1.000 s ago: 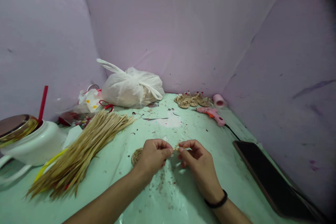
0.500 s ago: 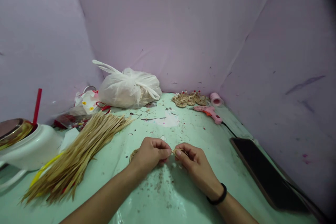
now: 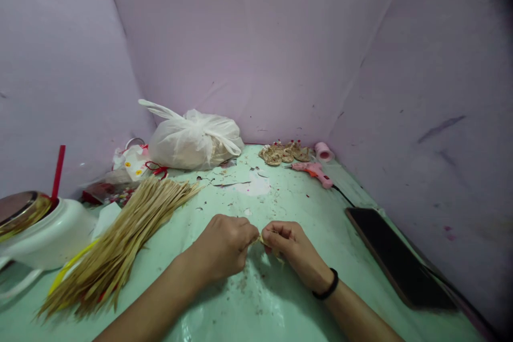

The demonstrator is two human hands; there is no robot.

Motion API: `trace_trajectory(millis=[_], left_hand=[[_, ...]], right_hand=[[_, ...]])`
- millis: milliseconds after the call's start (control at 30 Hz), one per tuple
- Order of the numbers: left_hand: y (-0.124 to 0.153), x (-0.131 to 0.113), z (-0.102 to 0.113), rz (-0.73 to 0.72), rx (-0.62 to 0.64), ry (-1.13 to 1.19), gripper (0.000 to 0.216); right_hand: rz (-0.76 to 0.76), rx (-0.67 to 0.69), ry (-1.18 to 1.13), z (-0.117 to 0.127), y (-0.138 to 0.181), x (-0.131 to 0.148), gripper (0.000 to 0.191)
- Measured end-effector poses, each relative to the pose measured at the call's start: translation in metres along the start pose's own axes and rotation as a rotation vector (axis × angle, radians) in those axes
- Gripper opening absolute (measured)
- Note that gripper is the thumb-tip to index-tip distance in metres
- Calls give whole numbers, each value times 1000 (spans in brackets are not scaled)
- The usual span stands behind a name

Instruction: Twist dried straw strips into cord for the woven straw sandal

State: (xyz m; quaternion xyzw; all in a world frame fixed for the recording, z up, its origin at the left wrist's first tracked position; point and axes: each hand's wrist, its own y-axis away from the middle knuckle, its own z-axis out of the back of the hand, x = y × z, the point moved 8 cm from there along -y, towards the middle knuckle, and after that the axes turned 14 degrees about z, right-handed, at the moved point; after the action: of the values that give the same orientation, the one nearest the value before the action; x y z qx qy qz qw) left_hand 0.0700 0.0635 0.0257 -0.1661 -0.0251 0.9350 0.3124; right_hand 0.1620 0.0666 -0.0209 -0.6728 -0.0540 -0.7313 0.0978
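My left hand point(image 3: 226, 246) and my right hand point(image 3: 294, 248) are close together above the green tabletop point(image 3: 308, 304). Between their fingertips runs a thin, straw-coloured strand point(image 3: 261, 238), pinched from both sides. A loose end of it hangs below the right fingers. Both hands are closed, and most of what they hold is hidden by the fingers. To the left lies a bundle of dry straw strips point(image 3: 128, 240) of the same colour. Several small woven straw pieces with red tips point(image 3: 284, 154) sit at the back.
A pink glue gun point(image 3: 315, 171) lies beside a pink roll point(image 3: 324, 152). The dark phone point(image 3: 396, 254) is on the right. A tied white plastic bag point(image 3: 196, 141) rests against the back wall; a white pot point(image 3: 56, 235) with a red straw point(image 3: 59, 171) stands left.
My left hand has turned so its back faces up more, and the coiled piece behind it is now out of sight. The view has shifted slightly.
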Motion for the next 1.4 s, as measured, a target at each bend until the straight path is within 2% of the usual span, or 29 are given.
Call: trace_trajectory(millis=[233,400,533,667,767,833,867,933,1033,1100,1233,1400], left_hand=[[8,-14,-2,-243,-50,-233,19],[9,-13,0,-217,-129,-147,10],[4,-1,0,-48,-146,128,13],[-5,25,-13,257,-73,438,13],[-8,53,-17,522,-103,669,11],[-7,63,-13,603,-135,748,11],[-8,63,-10,580,-136,741,11],[-10,49,0,404,-109,628,14],[-6,16,7,50,-88,296,18],[0,3,5,-86,-106,57,19],[4,-10,-4,-213,-122,-252,13],[7,-20,-9,-276,-81,-360,8]], right_hand=[[-18,16,-101,-5,-1,-6,20],[-31,15,-126,-6,-1,-9,19],[-28,-43,-109,-1,0,-13,19],[36,-57,-64,4,0,-12,18],[108,-70,55,10,0,-8,17],[138,-104,119,14,-1,-7,18],[141,-115,127,15,-1,-7,18],[140,-108,117,13,-2,-7,19],[147,-76,129,9,-3,-7,20],[147,-65,152,8,-3,-7,20],[155,-35,191,6,-3,-8,21],[194,-23,331,6,-2,-7,20]])
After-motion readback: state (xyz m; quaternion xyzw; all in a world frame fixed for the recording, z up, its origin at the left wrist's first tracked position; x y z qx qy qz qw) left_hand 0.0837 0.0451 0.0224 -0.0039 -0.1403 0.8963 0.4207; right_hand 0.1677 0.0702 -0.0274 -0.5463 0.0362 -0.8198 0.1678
